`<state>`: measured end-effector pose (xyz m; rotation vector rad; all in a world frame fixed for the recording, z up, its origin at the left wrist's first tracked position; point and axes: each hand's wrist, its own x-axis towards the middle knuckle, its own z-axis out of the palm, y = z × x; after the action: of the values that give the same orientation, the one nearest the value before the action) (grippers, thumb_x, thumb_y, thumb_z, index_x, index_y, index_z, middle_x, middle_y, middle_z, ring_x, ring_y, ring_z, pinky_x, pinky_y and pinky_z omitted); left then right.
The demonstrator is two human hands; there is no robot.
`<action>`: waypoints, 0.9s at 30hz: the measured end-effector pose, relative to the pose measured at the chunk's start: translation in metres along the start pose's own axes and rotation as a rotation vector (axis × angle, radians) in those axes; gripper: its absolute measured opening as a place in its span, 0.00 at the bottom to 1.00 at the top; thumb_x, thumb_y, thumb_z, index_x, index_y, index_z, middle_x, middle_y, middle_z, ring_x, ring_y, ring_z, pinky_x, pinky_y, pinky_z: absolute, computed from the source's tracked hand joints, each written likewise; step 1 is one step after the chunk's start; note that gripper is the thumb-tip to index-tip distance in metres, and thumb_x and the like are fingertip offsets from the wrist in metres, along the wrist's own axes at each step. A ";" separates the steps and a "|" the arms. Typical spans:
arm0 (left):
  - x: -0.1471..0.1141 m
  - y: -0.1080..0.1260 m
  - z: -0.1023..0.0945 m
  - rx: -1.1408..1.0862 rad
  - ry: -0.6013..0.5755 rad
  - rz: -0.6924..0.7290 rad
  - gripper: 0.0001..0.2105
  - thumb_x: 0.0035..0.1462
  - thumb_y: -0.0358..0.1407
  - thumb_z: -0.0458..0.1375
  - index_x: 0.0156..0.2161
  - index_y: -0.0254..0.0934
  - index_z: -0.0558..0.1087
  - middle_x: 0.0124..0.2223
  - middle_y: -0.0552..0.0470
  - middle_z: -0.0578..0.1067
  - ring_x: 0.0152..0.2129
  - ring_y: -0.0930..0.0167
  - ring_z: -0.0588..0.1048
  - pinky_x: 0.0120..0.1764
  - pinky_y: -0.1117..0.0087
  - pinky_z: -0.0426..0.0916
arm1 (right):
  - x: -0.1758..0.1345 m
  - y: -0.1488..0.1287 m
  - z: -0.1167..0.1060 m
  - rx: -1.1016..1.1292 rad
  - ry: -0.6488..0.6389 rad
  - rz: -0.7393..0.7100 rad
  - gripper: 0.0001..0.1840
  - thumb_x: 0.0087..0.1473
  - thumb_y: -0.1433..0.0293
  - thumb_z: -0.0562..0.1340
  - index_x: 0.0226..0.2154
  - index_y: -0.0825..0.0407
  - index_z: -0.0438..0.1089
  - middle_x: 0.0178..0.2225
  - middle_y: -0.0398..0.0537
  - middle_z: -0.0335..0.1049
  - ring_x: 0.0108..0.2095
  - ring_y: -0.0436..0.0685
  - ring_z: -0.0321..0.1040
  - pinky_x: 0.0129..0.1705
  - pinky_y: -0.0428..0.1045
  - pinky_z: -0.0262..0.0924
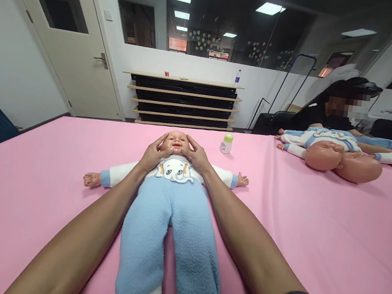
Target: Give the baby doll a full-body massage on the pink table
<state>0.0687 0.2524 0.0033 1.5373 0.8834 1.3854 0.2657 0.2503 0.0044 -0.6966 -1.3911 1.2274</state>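
A baby doll in a blue fleece suit with an elephant print lies on its back on the pink table cover, arms spread, head pointing away from me. My left hand cups the left side of the doll's head, thumb on its cheek. My right hand cups the other side in the same way, fingers along the temple. Both forearms run along either side of the doll's body.
A small white bottle with a green cap stands just right of the doll's head. Two more dolls lie at the far right, where another person sits. Low shelves and a door line the back wall.
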 end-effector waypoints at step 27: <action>-0.004 0.004 0.001 -0.187 -0.047 -0.088 0.38 0.51 0.42 0.65 0.65 0.43 0.57 0.62 0.45 0.64 0.54 0.57 0.69 0.55 0.56 0.66 | 0.006 0.003 -0.001 0.175 0.014 0.100 0.47 0.46 0.57 0.69 0.64 0.47 0.52 0.60 0.50 0.61 0.53 0.62 0.67 0.54 0.57 0.64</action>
<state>0.0690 0.2474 0.0056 1.3681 0.7611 1.3245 0.2646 0.2570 0.0036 -0.6573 -1.2328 1.4017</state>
